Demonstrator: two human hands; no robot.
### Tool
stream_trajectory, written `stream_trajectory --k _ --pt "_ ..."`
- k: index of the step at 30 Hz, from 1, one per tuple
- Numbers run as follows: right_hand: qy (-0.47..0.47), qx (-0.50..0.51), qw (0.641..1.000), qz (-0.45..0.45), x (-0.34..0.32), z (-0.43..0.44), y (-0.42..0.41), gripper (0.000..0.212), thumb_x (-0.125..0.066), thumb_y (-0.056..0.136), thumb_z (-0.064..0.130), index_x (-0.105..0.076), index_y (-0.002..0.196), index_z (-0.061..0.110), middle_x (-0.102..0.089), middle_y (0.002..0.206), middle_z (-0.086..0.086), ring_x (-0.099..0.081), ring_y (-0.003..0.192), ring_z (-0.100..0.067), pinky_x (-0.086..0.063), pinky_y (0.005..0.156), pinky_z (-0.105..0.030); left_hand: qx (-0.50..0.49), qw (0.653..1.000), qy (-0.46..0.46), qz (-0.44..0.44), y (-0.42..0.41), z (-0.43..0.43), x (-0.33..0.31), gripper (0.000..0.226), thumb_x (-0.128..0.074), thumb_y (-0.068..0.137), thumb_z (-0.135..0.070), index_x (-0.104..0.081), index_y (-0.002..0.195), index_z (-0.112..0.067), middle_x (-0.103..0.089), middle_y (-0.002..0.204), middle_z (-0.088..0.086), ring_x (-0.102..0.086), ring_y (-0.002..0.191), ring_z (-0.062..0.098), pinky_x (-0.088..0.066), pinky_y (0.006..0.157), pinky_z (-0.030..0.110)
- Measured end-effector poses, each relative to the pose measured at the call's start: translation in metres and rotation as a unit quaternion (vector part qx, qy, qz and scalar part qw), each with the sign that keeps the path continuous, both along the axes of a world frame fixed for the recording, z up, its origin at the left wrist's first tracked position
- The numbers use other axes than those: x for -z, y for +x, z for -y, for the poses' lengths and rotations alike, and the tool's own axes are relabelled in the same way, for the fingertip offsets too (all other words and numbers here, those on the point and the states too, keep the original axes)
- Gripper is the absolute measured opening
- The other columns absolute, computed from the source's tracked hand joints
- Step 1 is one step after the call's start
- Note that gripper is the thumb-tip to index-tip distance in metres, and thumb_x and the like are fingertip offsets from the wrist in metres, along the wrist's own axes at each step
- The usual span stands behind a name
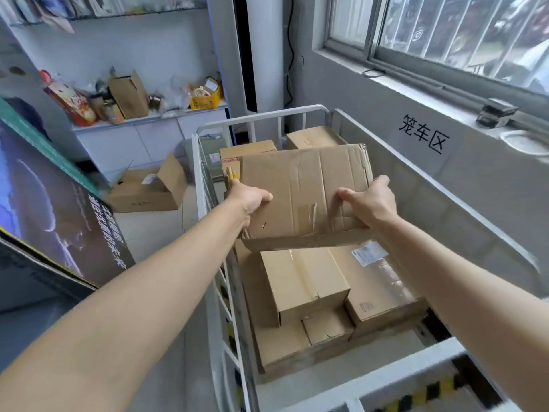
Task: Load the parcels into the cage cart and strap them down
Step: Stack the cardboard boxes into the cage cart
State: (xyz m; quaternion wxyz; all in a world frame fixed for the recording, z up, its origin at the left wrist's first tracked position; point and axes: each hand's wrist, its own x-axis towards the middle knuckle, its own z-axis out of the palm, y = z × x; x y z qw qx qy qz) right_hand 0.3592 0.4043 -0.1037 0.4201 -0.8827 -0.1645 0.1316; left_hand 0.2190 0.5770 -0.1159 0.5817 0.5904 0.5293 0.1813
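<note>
**Both hands carry a worn carton above the cage cart**

The left arm (133, 292) and the right arm (460, 278) stretch forward from the camera and end at one worn cardboard carton (303, 185). The left hand (252, 200) grips its left near corner, thumb on top and fingers hidden under the edge. The right hand (371, 203) grips the right near corner in the same way. Both hands look equally far forward, so neither is nearer to the load.

The carton lies between the hands and beyond them, with its long axis running from hand to hand. It is in the air, inside the white rail of the cage cart (258, 114). Directly under the hands lie parcels already loaded: a taped box (303, 281) and, just beside it under the right hand, a flat labelled box (386, 281). Beyond the carton two more boxes (246, 148) stand at the far end.

I judge that loading is in progress. The next move seems a lowering straight down, and the uneven tops below could leave the carton tilted. No strap shows.
</note>
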Motion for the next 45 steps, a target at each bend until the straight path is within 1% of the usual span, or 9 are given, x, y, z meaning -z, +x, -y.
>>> stream_trajectory --k 2,6,10,16,22,26,31,34,45 --pt "0.003 0.006 1.0 0.005 -0.006 0.003 -0.01 0.064 -0.07 0.083 0.039 -0.036 0.123 0.003 -0.056 0.122 -0.017 -0.055 0.111 -0.035 -0.044 0.086 -0.038 0.002 1.0 0.001 0.006 -0.007 0.003 -0.003 0.08 -0.076 0.071 -0.015 -0.03 0.135 -0.015 -0.053 0.121 0.014 -0.059 0.1 0.031 -0.056 0.068 0.049" --pt "0.008 0.018 1.0 0.009 -0.007 0.012 -0.023 0.064 -0.071 0.083 0.038 -0.036 0.123 0.002 -0.056 0.122 -0.017 -0.055 0.11 -0.035 -0.044 0.087 -0.039 0.013 1.0 -0.008 0.024 -0.016 0.01 -0.002 0.091 -0.076 0.071 -0.014 -0.021 0.144 -0.016 -0.049 0.13 0.014 -0.059 0.102 0.032 -0.056 0.064 0.047" --pt "0.008 0.052 0.999 -0.003 -0.001 0.025 -0.036 0.065 -0.07 0.084 0.039 -0.035 0.125 0.002 -0.055 0.124 -0.018 -0.055 0.111 -0.035 -0.044 0.087 -0.038 0.044 0.999 -0.007 0.009 -0.016 0.012 -0.001 0.083 -0.074 0.075 -0.014 -0.023 0.139 -0.023 -0.05 0.123 0.014 -0.058 0.102 0.032 -0.053 0.08 0.055" --pt "0.006 0.122 0.992 0.016 -0.008 0.017 -0.041 0.064 -0.07 0.084 0.038 -0.036 0.124 0.001 -0.055 0.124 -0.018 -0.054 0.113 -0.035 -0.041 0.084 -0.035 0.107 0.994 0.013 0.01 0.009 -0.013 0.005 0.083 -0.076 0.072 -0.019 -0.025 0.138 -0.018 -0.045 0.127 0.014 -0.053 0.111 0.034 -0.051 0.087 0.054" --pt "0.01 0.195 0.981 0.001 0.0 -0.033 -0.057 0.064 -0.07 0.084 0.038 -0.036 0.124 0.001 -0.055 0.126 -0.018 -0.053 0.115 -0.035 -0.042 0.089 -0.037 0.172 0.985 0.02 -0.002 0.026 -0.075 0.012 0.08 -0.078 0.068 -0.021 -0.03 0.132 -0.016 -0.046 0.126 0.013 -0.054 0.109 0.037 -0.051 0.085 0.056" --pt "0.006 0.236 0.971 -0.026 0.005 -0.058 -0.074 0.066 -0.071 0.083 0.039 -0.035 0.124 0.002 -0.053 0.129 -0.019 -0.051 0.118 -0.036 -0.042 0.095 -0.04 0.22 0.975 0.032 -0.008 0.041 -0.11 0.013 0.088 -0.077 0.068 -0.019 -0.025 0.138 -0.017 -0.045 0.128 0.014 -0.054 0.109 0.036 -0.048 0.091 0.052" --pt "-0.014 0.3 0.953 -0.031 -0.005 -0.038 -0.072 0.064 -0.071 0.083 0.037 -0.036 0.123 0.002 -0.053 0.129 -0.019 -0.052 0.117 -0.036 -0.045 0.095 -0.042 0.317 0.948 0.04 -0.003 0.074 -0.095 0.005 0.097 -0.081 0.055 -0.028 -0.031 0.136 -0.011 -0.047 0.132 0.012 -0.052 0.114 0.033 -0.047 0.095 0.048" --pt "-0.014 0.334 0.942 -0.014 -0.014 -0.019 -0.061 0.064 -0.072 0.082 0.036 -0.036 0.123 0.002 -0.054 0.128 -0.019 -0.052 0.117 -0.036 -0.044 0.094 -0.04 0.359 0.933 0.039 0.001 0.094 -0.077 0.001 0.095 -0.08 0.064 -0.027 -0.027 0.141 -0.012 -0.044 0.133 0.015 -0.051 0.116 0.035 -0.045 0.097 0.05" --pt "-0.003 0.36 0.933 -0.034 0.009 -0.029 -0.014 0.062 -0.073 0.08 0.036 -0.036 0.118 0.004 -0.055 0.123 -0.018 -0.057 0.11 -0.035 -0.048 0.095 -0.047 0.394 0.919 0.021 -0.013 0.158 -0.086 0.022 0.098 -0.08 0.05 -0.028 -0.034 0.136 -0.013 -0.048 0.13 0.014 -0.053 0.112 0.036 -0.045 0.096 0.053"
